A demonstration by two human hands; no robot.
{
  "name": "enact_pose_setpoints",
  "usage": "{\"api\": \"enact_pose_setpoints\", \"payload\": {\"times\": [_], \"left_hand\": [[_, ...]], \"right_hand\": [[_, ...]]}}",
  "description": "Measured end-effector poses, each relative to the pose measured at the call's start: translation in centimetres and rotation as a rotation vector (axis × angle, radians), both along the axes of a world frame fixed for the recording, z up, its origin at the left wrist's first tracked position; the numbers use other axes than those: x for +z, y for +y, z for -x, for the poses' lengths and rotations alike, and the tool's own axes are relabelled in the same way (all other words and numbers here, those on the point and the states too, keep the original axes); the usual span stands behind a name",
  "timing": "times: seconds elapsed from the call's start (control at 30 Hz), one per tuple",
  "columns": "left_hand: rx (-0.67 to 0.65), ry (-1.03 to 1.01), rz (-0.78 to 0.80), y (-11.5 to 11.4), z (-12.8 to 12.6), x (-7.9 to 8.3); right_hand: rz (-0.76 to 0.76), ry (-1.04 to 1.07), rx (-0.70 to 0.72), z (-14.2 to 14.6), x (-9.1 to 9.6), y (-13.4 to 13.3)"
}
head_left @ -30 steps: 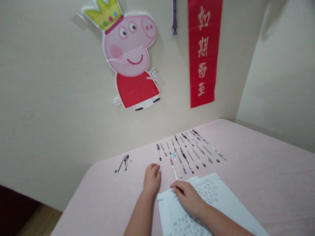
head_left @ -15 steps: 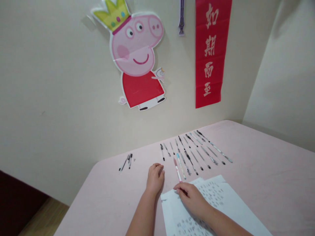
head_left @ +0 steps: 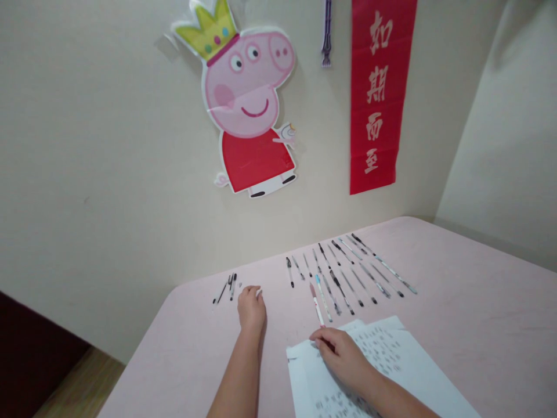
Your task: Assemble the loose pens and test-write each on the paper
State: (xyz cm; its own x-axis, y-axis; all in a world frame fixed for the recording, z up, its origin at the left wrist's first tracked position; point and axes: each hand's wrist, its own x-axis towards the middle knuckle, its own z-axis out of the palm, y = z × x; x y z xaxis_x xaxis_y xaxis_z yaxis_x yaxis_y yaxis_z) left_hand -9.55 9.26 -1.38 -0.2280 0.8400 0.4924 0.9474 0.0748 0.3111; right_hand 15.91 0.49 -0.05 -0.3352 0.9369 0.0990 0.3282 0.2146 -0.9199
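My left hand (head_left: pixel 251 309) hovers over or rests on the pink table cover, just right of a small group of pens (head_left: pixel 232 287). Its fingers bend loosely to the right, apart from the thumb, and I see nothing between them. Over the upper edge of the written paper sheets (head_left: pixel 418 354) lies my right hand (head_left: pixel 343 355). Its fingers curl in against the thumb, and whatever they may hold is hidden. Just beyond those fingertips is the lower end of a white pen with a pink top (head_left: pixel 317 304). Beside it lies a pen with a light blue end (head_left: pixel 323 297).
Several pens and refills (head_left: pixel 348 287) lie slanted in two rows at the table's far side. A single black-capped pen (head_left: pixel 289 271) marks the left end of the back row. Behind the table cover (head_left: pixel 174 360) rises a wall with a pig cutout (head_left: pixel 256 157) and red banner (head_left: pixel 376 116).
My left hand has moved left, away from the pen rows and closer to the small pen group. My right hand stays by the paper's upper edge. The view has shifted slightly.
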Motion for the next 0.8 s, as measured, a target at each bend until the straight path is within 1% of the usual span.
{"api": "enact_pose_setpoints", "payload": {"times": [0.13,0.23,0.43,0.53,0.8], "left_hand": [[0.116,0.034,0.002,1.0,2.8,0.3],[0.196,0.060,0.004,1.5,4.4,0.4],[0.317,0.072,-0.008,1.8,5.8,0.5],[0.338,0.054,0.010,2.1,6.1,0.3],[0.311,0.008,0.028,3.3,6.9,-0.5]], "right_hand": [[-0.005,-0.005,-0.007,0.0,0.0,0.0],[-0.010,-0.005,-0.008,0.0,0.0,0.0],[-0.014,-0.005,-0.013,0.1,-0.1,0.1],[-0.019,-0.007,-0.011,0.1,-0.1,0.1],[-0.035,-0.008,0.006,0.0,0.1,0.1]]}}
